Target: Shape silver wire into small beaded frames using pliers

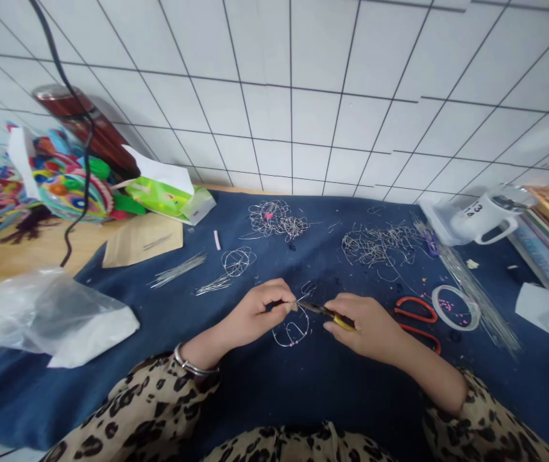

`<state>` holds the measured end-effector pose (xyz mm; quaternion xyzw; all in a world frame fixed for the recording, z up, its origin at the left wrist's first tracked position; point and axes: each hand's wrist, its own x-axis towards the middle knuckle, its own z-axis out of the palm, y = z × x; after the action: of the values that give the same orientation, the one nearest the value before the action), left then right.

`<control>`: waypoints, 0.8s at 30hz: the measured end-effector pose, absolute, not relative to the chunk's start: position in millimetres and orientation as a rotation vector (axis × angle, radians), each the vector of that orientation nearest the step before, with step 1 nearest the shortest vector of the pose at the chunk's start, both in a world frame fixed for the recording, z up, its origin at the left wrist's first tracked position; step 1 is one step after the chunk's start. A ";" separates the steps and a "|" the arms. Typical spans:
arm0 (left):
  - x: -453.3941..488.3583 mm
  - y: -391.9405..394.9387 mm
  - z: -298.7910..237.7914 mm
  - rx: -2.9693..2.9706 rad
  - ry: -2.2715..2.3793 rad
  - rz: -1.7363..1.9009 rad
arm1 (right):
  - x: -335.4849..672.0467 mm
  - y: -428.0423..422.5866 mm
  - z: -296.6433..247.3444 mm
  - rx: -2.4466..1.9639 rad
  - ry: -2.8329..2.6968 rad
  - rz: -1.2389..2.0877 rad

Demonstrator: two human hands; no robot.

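Note:
Between the thumb and fingers of my left hand [267, 311] is pinched a thin wire ring [298, 343] with a few small pink beads on it. The ring hangs below my fingertips over the dark blue cloth. My right hand [363, 324] is closed around yellow-handled pliers [342, 321]. Their dark jaws point left and meet the wire at my left fingertips; whether they grip it I cannot tell. To the right of my right hand lie red-handled scissors [416, 309], partly behind my wrist.
Behind my hands lie a wire tangle [380, 247] and wire shapes [274, 218]. A round dish [455, 308] holds pink beads, beside a long bundle of wires [481, 289]. A white mug [489, 215] stands at right. At left are a plastic bag [38, 308] and brown paper [144, 240].

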<state>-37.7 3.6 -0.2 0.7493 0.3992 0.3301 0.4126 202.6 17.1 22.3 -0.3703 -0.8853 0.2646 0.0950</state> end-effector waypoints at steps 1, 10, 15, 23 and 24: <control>-38.0 3.4 -0.5 1.863 1.000 0.831 | 202.6 17.3 22.7 -1.095 -2.627 0.792; -40.4 3.9 0.5 1.674 0.946 0.750 | 207.4 21.7 12.8 -0.952 -2.705 0.554; -40.9 3.6 -0.7 1.599 0.906 0.729 | 208.6 23.3 12.9 -0.868 -2.772 0.414; -39.7 3.9 -2.8 1.762 0.971 0.782 | 203.0 13.2 20.4 -1.073 -2.724 0.539; -39.3 3.7 -2.4 1.802 0.984 0.790 | 202.1 12.2 21.7 -1.104 -2.711 0.590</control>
<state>-39.3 3.7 -2.4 0.7299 0.3985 0.3201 0.4538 202.1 12.2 21.7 -0.3686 -0.9051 0.1970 0.0777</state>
